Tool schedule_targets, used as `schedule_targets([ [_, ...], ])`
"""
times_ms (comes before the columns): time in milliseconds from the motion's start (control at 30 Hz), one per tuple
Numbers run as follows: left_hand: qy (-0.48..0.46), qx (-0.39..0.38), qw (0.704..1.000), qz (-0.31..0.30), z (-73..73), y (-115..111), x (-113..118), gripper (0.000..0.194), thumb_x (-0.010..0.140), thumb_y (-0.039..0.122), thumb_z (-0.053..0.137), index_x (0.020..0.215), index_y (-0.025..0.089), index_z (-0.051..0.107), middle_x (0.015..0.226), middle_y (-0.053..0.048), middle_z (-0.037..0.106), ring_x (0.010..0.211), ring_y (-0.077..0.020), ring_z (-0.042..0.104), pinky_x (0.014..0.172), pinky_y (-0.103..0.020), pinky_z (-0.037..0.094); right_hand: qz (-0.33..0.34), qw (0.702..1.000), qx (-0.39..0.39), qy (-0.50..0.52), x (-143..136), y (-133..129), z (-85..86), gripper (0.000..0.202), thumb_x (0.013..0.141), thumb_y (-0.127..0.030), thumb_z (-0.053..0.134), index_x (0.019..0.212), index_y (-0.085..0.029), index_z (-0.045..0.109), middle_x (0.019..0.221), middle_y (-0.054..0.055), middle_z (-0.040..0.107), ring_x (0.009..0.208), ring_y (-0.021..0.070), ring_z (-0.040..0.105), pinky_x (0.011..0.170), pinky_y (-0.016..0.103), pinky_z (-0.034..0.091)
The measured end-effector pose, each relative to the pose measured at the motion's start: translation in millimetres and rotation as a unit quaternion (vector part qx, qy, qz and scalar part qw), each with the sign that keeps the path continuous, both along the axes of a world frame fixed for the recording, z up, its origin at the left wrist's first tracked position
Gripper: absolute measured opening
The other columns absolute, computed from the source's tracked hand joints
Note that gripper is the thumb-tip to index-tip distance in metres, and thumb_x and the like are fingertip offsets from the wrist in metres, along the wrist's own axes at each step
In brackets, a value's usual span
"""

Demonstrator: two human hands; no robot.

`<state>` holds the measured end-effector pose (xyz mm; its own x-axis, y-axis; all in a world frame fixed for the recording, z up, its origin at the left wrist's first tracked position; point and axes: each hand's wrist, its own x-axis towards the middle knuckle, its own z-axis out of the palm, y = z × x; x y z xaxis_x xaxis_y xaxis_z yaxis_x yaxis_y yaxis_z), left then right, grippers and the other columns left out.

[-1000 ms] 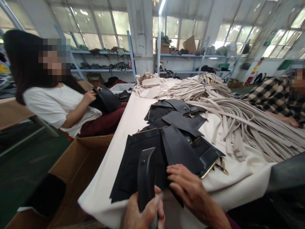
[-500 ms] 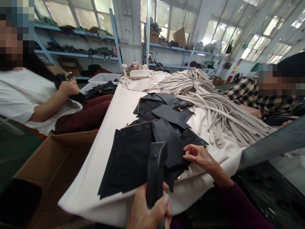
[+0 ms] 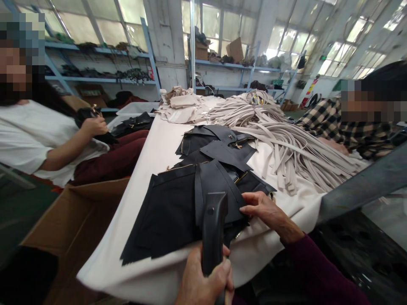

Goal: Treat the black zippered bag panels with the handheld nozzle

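My left hand grips a black strap-like handle piece that stands upright at the table's near edge. My right hand rests on the right side of a black leather panel, fingers pinching its edge. That panel lies on top of a stack of black fabric and leather pieces with gold zippers. More black pieces lie further back on the cream-covered table.
A big heap of beige straps covers the table's right half, beige fabric at the far end. A person in white sits at left holding a black bag; another in plaid at right. An open cardboard box stands left of the table.
The view shifted and steadied. My right hand moved from the near edge onto the top black panel, which now lies turned more to the left. My left hand keeps hold of the handle piece.
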<state>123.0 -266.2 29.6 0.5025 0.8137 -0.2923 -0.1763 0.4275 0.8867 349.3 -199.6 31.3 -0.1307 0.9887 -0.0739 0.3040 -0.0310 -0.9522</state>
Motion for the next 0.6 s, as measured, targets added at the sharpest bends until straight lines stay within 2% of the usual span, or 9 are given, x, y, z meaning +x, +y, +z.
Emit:
schedule_targets([
  [67,0.007,0.002,1.000,-0.001,-1.3,-1.1,0.9,0.040,0.074,0.049,0.062,0.090,0.015,0.047,0.048,0.005,0.054,0.033,-0.0067,0.047,0.036,-0.017,0.037,0.018,0.997,-0.021,0.076,-6.8,-5.1,4.4,0.026,0.072,-0.030,0.063,0.090,-0.012,0.069,0.073,0.002,0.064,0.066,0.0149,0.057,0.066,0.029,0.047],
  [167,-0.003,-0.011,1.000,-0.005,-0.7,-3.6,2.9,0.046,0.071,0.051,0.064,0.092,0.014,0.046,0.047,0.006,0.053,0.034,-0.0063,0.045,0.037,-0.017,0.036,0.003,0.993,0.010,0.117,-15.5,-7.1,10.9,0.029,0.076,-0.030,0.062,0.098,-0.013,0.070,0.080,0.003,0.065,0.078,0.0178,0.059,0.078,0.034,0.047],
  [367,0.021,-0.032,0.999,0.007,9.3,-7.1,7.2,0.044,0.066,0.043,0.067,0.092,0.014,0.046,0.047,0.005,0.054,0.041,-0.0082,0.048,0.044,-0.020,0.040,0.012,0.992,0.126,0.017,-25.0,-3.0,19.5,0.023,0.081,-0.031,0.059,0.091,-0.015,0.071,0.085,0.004,0.060,0.086,0.0179,0.054,0.077,0.028,0.043],
  [467,0.024,-0.026,0.999,0.017,10.7,-4.5,7.2,0.037,0.067,0.039,0.065,0.088,0.014,0.047,0.045,0.005,0.053,0.040,-0.0078,0.048,0.042,-0.019,0.039,0.033,0.989,0.137,-0.043,-25.5,-7.8,18.1,0.018,0.083,-0.028,0.057,0.081,-0.016,0.069,0.082,0.003,0.057,0.078,0.0156,0.052,0.069,0.025,0.041],
  [600,-0.005,-0.025,0.997,0.069,4.2,3.7,0.2,0.036,0.072,0.043,0.061,0.088,0.015,0.045,0.047,0.007,0.053,0.033,-0.0060,0.045,0.037,-0.018,0.038,0.100,0.976,0.121,-0.148,-13.9,-16.9,13.8,0.026,0.085,-0.028,0.052,0.063,-0.016,0.058,0.070,0.001,0.051,0.067,0.0137,0.048,0.060,0.025,0.038],
])
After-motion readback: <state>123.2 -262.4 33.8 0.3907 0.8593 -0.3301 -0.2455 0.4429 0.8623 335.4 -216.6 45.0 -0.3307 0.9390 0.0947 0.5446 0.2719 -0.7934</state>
